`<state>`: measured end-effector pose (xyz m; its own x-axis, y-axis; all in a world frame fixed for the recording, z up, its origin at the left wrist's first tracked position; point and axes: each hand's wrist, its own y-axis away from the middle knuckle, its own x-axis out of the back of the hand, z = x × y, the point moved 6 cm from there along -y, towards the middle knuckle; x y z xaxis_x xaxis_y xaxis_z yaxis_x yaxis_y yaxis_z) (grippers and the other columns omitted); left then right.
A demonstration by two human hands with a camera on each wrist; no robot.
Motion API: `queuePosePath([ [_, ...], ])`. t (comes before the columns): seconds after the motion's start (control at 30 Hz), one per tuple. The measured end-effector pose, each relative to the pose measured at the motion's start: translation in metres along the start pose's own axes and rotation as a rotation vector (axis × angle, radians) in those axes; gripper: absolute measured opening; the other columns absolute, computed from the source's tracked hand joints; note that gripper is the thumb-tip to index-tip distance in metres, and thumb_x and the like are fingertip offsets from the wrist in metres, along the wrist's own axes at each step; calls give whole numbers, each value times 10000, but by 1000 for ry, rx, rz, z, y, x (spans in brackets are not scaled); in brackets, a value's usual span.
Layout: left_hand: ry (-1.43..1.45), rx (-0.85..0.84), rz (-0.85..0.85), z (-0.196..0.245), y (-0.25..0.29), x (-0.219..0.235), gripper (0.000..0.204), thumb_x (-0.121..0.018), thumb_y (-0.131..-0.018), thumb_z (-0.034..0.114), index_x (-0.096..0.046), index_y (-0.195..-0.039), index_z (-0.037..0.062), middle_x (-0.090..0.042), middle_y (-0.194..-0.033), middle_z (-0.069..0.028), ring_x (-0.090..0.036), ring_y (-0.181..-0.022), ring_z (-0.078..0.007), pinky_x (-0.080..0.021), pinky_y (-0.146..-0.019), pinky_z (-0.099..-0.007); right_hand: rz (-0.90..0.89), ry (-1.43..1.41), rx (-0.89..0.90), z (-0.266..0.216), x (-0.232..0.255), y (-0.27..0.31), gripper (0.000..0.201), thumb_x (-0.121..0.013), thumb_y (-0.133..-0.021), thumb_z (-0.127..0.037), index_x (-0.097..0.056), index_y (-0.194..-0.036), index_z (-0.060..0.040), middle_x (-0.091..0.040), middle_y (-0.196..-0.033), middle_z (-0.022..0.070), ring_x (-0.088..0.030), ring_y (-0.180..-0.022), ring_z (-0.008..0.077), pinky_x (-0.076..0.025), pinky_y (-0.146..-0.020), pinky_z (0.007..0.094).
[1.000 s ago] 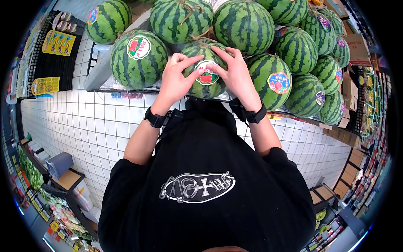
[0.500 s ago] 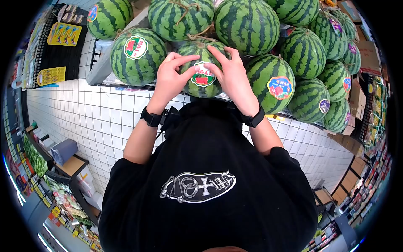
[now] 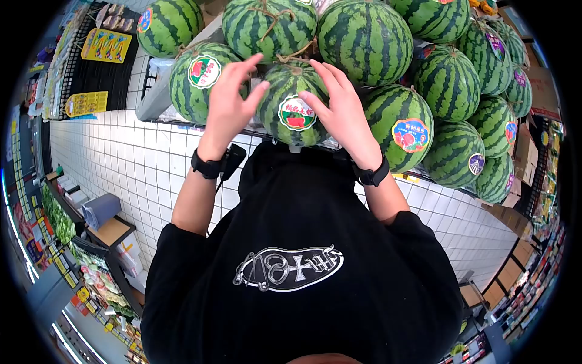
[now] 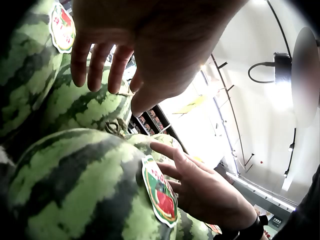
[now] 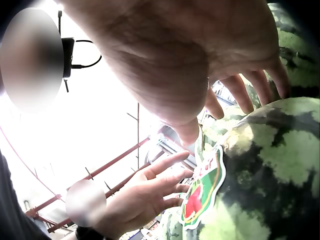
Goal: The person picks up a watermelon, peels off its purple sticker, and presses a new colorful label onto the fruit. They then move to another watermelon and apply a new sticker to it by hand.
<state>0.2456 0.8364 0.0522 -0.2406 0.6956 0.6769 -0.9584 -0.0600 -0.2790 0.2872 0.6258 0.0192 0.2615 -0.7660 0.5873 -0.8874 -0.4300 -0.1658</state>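
Note:
In the head view, a striped watermelon (image 3: 280,88) stands at the front of the pile, with a scalloped red, green and white sticker (image 3: 296,113) on the side facing me. My left hand (image 3: 232,104) hovers left of this melon, fingers spread and holding nothing. A gap between that hand (image 4: 160,50) and the melon (image 4: 75,185) shows in the left wrist view. My right hand (image 3: 344,118) is at the melon's right side, its fingers fairly straight and the thumb by the sticker's upper right edge. Its palm (image 5: 165,65) fills the top of the right wrist view.
Another melon with a similar sticker (image 3: 204,71) sits to the left; one with a blue sticker (image 3: 411,134) is at the right. Several more are piled behind. Yellow hanging packs (image 3: 106,45) are at the far left, cartons (image 3: 526,159) at the right, and white floor tiles (image 3: 151,164) below.
My left hand has drawn back leftward from the sticker, and its fingers have spread. The right hand stays near the sticker's right side. More of the sticker now shows.

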Motion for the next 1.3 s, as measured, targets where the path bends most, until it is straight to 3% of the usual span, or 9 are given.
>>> queuePosePath([
  [0.03,-25,44,12,-8,-4,7,549,-796,-885,124,-633,-1409,128,-669,-1151,-60,-622,-977,-164,-521,-807,-297,8,-35,-7,-4,1,-2,660,-756,-930,-351,-524,-1488,-89,-538,-1438,247,-508,-1341,442,-444,-1112,490],
  [0.37,2,-53,-24,-51,-61,50,639,-798,-885,190,-562,-1478,171,-597,-1382,-82,-617,-1201,-220,-537,-910,-350,175,118,113,-51,8,-57,788,-835,-854,-302,-470,-1507,-55,-501,-1496,257,-521,-1342,452,-459,-1115,472],
  [0.6,-105,-328,-107,-75,-96,31,718,-813,-855,212,-522,-1511,195,-523,-1450,-161,-557,-1310,-345,-483,-1073,-426,99,301,70,-73,-27,-83,846,-850,-822,-277,-442,-1563,-257,-378,-1511,432,-470,-1370,545,-462,-1112,522],
  [0.63,-214,-338,-124,-70,-97,29,764,-840,-834,252,-508,-1521,195,-504,-1488,-183,-533,-1351,-345,-436,-1132,-449,139,385,152,-65,-33,-86,899,-878,-794,-388,-440,-1567,-248,-452,-1451,400,-512,-1327,541,-477,-1092,512],
  [0.7,-111,-390,-196,-40,-109,40,909,-859,-683,95,-490,-1512,136,-460,-1514,-216,-455,-1401,-418,-402,-1164,-480,61,274,85,-107,-23,-87,893,-830,-780,-73,-386,-1556,-56,-462,-1512,250,-505,-1352,460,-466,-1109,441],
  [0.77,-91,-381,-230,-29,-110,50,908,-881,-666,124,-508,-1494,141,-480,-1488,-219,-527,-1331,-421,-458,-1115,-449,71,241,46,-110,-25,-88,901,-831,-771,-64,-374,-1545,-5,-488,-1477,278,-500,-1356,461,-456,-1121,436],
  [0.93,-138,-251,-246,-50,-125,39,955,-930,-656,279,-501,-1497,139,-475,-1500,-214,-565,-1299,-408,-487,-1086,-440,-88,565,40,-93,-37,-98,1070,-833,-733,-36,-223,-1612,-39,-361,-1554,312,-428,-1408,485,-407,-1172,455],
  [1.17,-70,-132,-337,-40,-133,42,981,-937,-659,316,-488,-1504,100,-472,-1524,-221,-546,-1335,-403,-475,-1107,-427,-143,210,14,-67,-29,-110,1096,-818,-734,-15,-168,-1616,-45,-335,-1552,326,-455,-1378,496,-432,-1148,471],
  [1.3,-39,-190,-291,-44,-135,39,970,-933,-670,322,-488,-1500,90,-476,-1519,-227,-540,-1346,-402,-470,-1114,-430,-127,331,69,-53,-27,-118,1085,-835,-757,-73,-163,-1608,-53,-360,-1528,336,-499,-1331,507,-461,-1110,492],
])
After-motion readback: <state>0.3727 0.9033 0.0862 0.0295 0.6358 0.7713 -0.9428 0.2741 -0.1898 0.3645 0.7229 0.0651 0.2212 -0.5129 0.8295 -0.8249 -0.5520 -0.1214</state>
